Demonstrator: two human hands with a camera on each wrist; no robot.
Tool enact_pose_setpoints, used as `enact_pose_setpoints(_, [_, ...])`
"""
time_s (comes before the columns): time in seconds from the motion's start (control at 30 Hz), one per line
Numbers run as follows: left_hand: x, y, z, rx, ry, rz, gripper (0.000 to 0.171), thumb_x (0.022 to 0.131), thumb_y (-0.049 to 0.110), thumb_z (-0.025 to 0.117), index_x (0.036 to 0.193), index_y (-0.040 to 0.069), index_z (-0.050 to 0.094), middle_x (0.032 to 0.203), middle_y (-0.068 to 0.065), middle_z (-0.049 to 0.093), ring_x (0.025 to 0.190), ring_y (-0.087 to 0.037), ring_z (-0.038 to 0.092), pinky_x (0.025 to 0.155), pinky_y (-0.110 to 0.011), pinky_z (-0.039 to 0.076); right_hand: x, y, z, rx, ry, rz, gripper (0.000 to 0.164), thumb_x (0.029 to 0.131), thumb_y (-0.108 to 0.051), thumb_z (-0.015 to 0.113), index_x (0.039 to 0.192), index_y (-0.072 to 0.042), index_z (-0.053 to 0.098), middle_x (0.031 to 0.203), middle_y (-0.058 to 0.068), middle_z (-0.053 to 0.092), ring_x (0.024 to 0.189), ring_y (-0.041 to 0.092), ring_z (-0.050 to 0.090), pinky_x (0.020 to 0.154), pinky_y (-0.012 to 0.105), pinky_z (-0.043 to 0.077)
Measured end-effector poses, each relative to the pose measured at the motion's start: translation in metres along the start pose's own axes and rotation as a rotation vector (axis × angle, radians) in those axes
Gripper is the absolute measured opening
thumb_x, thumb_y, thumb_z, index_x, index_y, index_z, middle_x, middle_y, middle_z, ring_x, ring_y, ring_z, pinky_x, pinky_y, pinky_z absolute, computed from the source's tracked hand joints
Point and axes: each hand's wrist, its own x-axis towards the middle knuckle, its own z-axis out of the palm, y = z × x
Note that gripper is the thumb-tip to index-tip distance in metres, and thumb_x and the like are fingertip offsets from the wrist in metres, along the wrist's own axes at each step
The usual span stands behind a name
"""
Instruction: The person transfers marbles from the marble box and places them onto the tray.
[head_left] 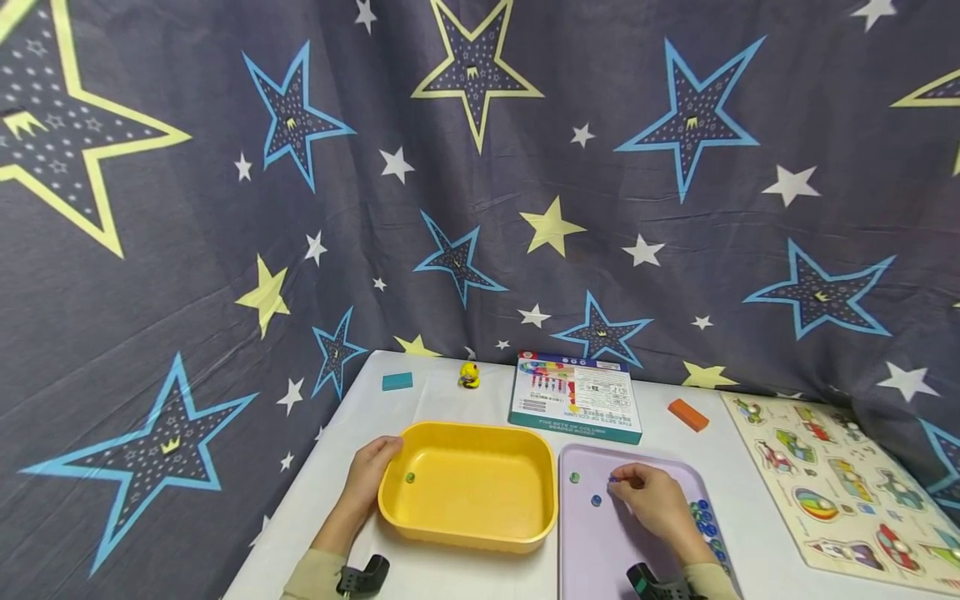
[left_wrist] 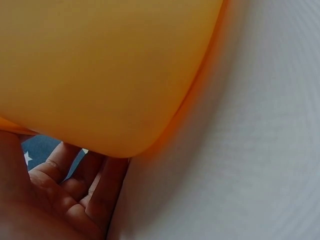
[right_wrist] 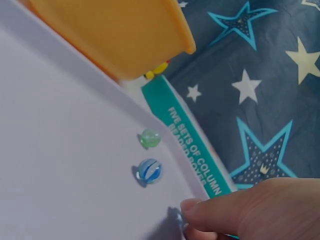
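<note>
A yellow tub point(head_left: 468, 537) stands on the white table with one green marble point(head_left: 410, 477) inside. My left hand point(head_left: 371, 467) grips the tub's upper left rim; in the left wrist view its fingers point(left_wrist: 105, 190) lie against the outer wall. To the right, my right hand point(head_left: 651, 498) is over a lilac tray point(head_left: 592, 550), pinching a dark blue marble point(head_left: 613, 479) between thumb and fingertips. Left of those fingertips, a green marble point(right_wrist: 150, 138) and a clear marble with blue streaks point(right_wrist: 150, 171) rest on the tray. Several blue and green marbles point(head_left: 705, 523) line its right side.
Behind the tray lies a flat game box point(head_left: 576, 396). A yellow toy duck point(head_left: 468, 375) and a teal block point(head_left: 397, 381) are at the back left. An orange block point(head_left: 687, 415) and a wooden picture puzzle point(head_left: 832, 483) lie to the right. A star-patterned curtain hangs behind the table.
</note>
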Motion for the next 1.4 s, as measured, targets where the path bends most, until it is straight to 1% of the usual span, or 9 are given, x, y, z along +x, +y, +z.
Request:
enact_pose_setpoints(0.3, [0.0, -0.003, -0.001, 0.006, 0.007, -0.013, 0.039, 0.087, 0.043, 0.053, 0.1, 0.008, 0.064, 0.095, -0.007, 0.063, 0.083, -0.019, 0.055, 0.072, -0.028, 0.047, 0.0, -0.004, 0.001, -0.028, 0.036, -0.026, 0.015, 0.076, -0.016, 0.066, 0.09, -0.01, 0.068, 0.073, -0.003, 0.06, 0.065, 0.012, 0.05, 0.057, 0.028, 0.038])
enact_pose_setpoints(0.43, [-0.001, -0.003, -0.002, 0.011, 0.009, -0.004, 0.038, 0.088, 0.041, 0.052, 0.099, 0.007, 0.064, 0.094, -0.007, 0.063, 0.083, -0.019, 0.055, 0.072, -0.028, 0.046, -0.007, -0.027, -0.002, 0.009, 0.121, -0.084, 0.015, 0.079, -0.018, 0.065, 0.092, -0.011, 0.068, 0.075, -0.002, 0.06, 0.064, 0.012, 0.051, 0.057, 0.026, 0.038])
enact_pose_setpoints(0.53, [-0.001, -0.002, -0.002, 0.01, 0.009, 0.003, 0.038, 0.087, 0.042, 0.053, 0.099, 0.007, 0.064, 0.093, -0.007, 0.063, 0.081, -0.019, 0.055, 0.071, -0.027, 0.047, -0.014, -0.056, 0.0, 0.107, 0.143, -0.132, 0.01, 0.081, -0.016, 0.065, 0.09, -0.013, 0.068, 0.076, -0.001, 0.061, 0.063, 0.012, 0.05, 0.055, 0.025, 0.04])
enact_pose_setpoints(0.7, [-0.001, -0.002, -0.003, 0.001, 0.01, 0.017, 0.039, 0.088, 0.041, 0.053, 0.1, 0.006, 0.064, 0.094, -0.007, 0.063, 0.081, -0.018, 0.056, 0.07, -0.026, 0.047, -0.026, -0.105, 0.018, 0.297, 0.028, -0.221, 0.006, 0.081, -0.013, 0.067, 0.086, -0.015, 0.068, 0.076, -0.004, 0.06, 0.06, 0.012, 0.049, 0.05, 0.022, 0.041])
enact_pose_setpoints(0.77, [-0.001, -0.002, -0.003, -0.001, 0.009, 0.019, 0.039, 0.088, 0.041, 0.053, 0.1, 0.006, 0.064, 0.095, -0.008, 0.063, 0.081, -0.018, 0.056, 0.07, -0.026, 0.047, -0.029, -0.122, 0.027, 0.331, -0.03, -0.272, 0.005, 0.081, -0.013, 0.067, 0.086, -0.015, 0.068, 0.075, -0.007, 0.06, 0.06, 0.012, 0.049, 0.05, 0.022, 0.041])
enact_pose_setpoints(0.87, [-0.002, -0.002, -0.003, 0.0, 0.013, 0.013, 0.039, 0.088, 0.041, 0.053, 0.1, 0.006, 0.064, 0.094, -0.007, 0.063, 0.081, -0.018, 0.056, 0.071, -0.026, 0.047, -0.03, -0.141, 0.044, 0.327, -0.12, -0.366, 0.005, 0.082, -0.016, 0.065, 0.087, -0.015, 0.067, 0.076, -0.009, 0.06, 0.061, 0.01, 0.05, 0.053, 0.022, 0.042])
enact_pose_setpoints(1.0, [-0.003, -0.003, -0.002, 0.006, 0.013, 0.019, 0.041, 0.086, 0.043, 0.055, 0.1, 0.005, 0.064, 0.092, -0.007, 0.063, 0.079, -0.018, 0.056, 0.07, -0.026, 0.047, -0.028, -0.159, 0.069, 0.266, -0.257, -0.43, 0.007, 0.083, -0.022, 0.064, 0.088, -0.017, 0.066, 0.077, -0.011, 0.06, 0.064, 0.009, 0.051, 0.057, 0.022, 0.043])
enact_pose_setpoints(1.1, [-0.002, -0.002, -0.002, 0.015, 0.007, 0.026, 0.043, 0.086, 0.044, 0.055, 0.101, 0.005, 0.064, 0.092, -0.006, 0.063, 0.078, -0.017, 0.055, 0.07, -0.026, 0.046, -0.025, -0.17, 0.084, 0.235, -0.336, -0.408, 0.007, 0.083, -0.023, 0.065, 0.087, -0.018, 0.065, 0.075, -0.011, 0.059, 0.064, 0.009, 0.05, 0.058, 0.022, 0.042])
enact_pose_setpoints(1.4, [0.003, -0.003, 0.0, 0.026, 0.005, 0.01, 0.043, 0.085, 0.047, 0.054, 0.101, 0.008, 0.064, 0.094, -0.005, 0.063, 0.079, -0.017, 0.056, 0.068, -0.026, 0.047, -0.016, -0.193, 0.107, 0.197, -0.46, -0.354, 0.01, 0.079, -0.022, 0.068, 0.086, -0.015, 0.065, 0.071, -0.004, 0.055, 0.064, 0.012, 0.047, 0.054, 0.023, 0.037])
